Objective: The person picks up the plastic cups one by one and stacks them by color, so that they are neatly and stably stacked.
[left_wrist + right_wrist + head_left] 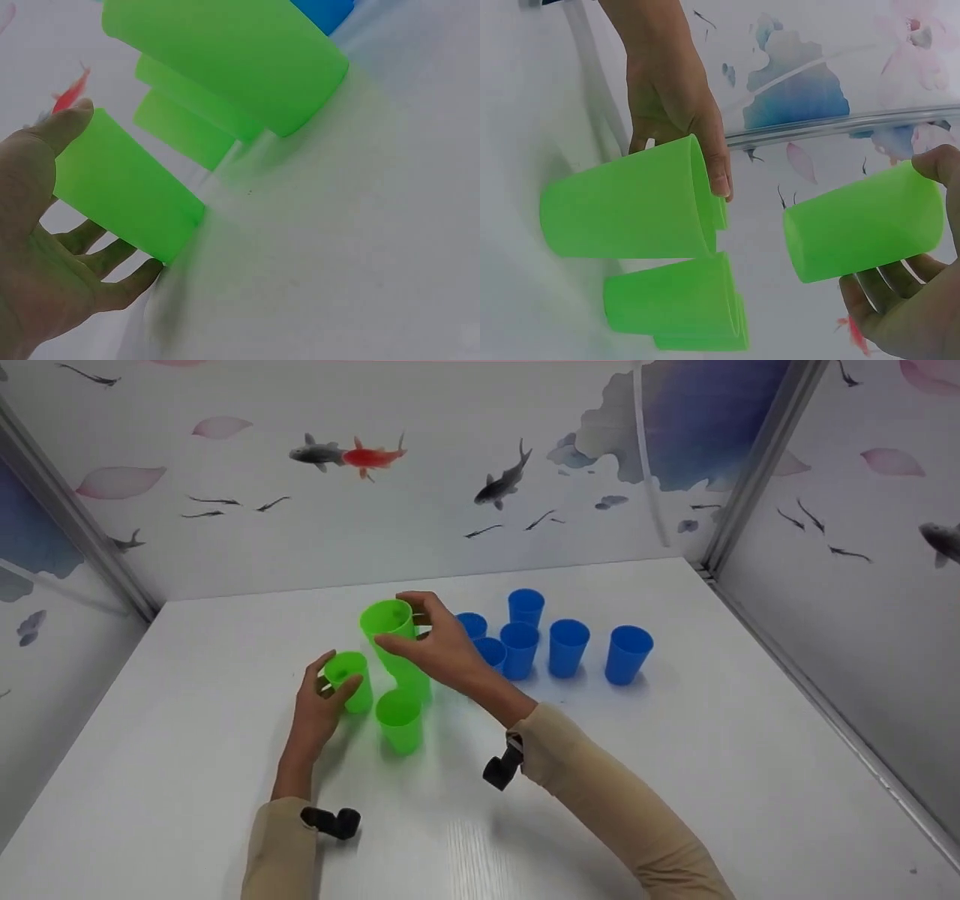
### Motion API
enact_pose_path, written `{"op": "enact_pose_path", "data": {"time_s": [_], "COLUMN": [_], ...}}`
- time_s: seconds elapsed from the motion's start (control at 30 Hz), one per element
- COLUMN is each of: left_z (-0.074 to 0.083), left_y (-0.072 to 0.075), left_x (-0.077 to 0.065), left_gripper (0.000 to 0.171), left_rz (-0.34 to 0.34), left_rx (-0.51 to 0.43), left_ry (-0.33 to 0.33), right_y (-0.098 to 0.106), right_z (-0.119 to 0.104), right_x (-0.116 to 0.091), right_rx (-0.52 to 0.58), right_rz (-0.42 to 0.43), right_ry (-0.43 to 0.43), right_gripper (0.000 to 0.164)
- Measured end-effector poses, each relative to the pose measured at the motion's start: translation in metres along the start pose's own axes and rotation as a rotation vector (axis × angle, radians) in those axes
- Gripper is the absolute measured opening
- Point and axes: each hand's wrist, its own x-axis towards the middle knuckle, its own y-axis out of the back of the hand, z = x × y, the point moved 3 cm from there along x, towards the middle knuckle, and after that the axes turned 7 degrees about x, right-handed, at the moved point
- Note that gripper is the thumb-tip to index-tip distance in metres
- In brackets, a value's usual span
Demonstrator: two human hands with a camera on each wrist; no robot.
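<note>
Beige sleeves lie nearest. Left hand curls round a lower green cup, seemingly to steady it; at that cup's one o'clock, right hand pinches an upper green cup near its rim, probably leaving its base free above the counter.

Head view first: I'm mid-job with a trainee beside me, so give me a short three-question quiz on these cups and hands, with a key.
1. Count: how many blue cups can be seen in the head view?
2. True or false: the left hand holds a blue cup.
3. Fill in: the raised green cup, clear of the table, is held by the ____ hand.

Key:
1. Six.
2. False; it holds a different green cup.
3. Right hand.
</note>
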Motion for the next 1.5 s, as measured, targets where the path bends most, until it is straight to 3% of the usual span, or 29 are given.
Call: {"op": "enact_pose_path", "data": {"time_s": [0.47,0.77,1.17,1.5], "left_z": [0.001,0.002,0.001,0.001], "left_y": [0.0,0.001,0.003,0.002], "left_x": [0.002,0.005,0.004,0.001], "left_gripper": [0.092,0.097,0.1,0.092], "left_rz": [-0.02,-0.018,-0.009,-0.013], "left_rx": [-0.029,-0.013,0.04,-0.013], "left_ry": [0.009,0.048,0.047,0.007], "right_y": [-0.038,-0.057,-0.069,-0.072], "right_z": [-0.004,0.007,0.026,0.035], "right_x": [0.027,0.037,0.039,0.036], "right_rx": [0.018,0.06,0.069,0.08], "right_rz": [-0.043,-0.057,-0.055,-0.065], "right_ry": [0.001,-0.004,-0.048,-0.09], "right_gripper": [0.068,0.067,0.069,0.069]}}
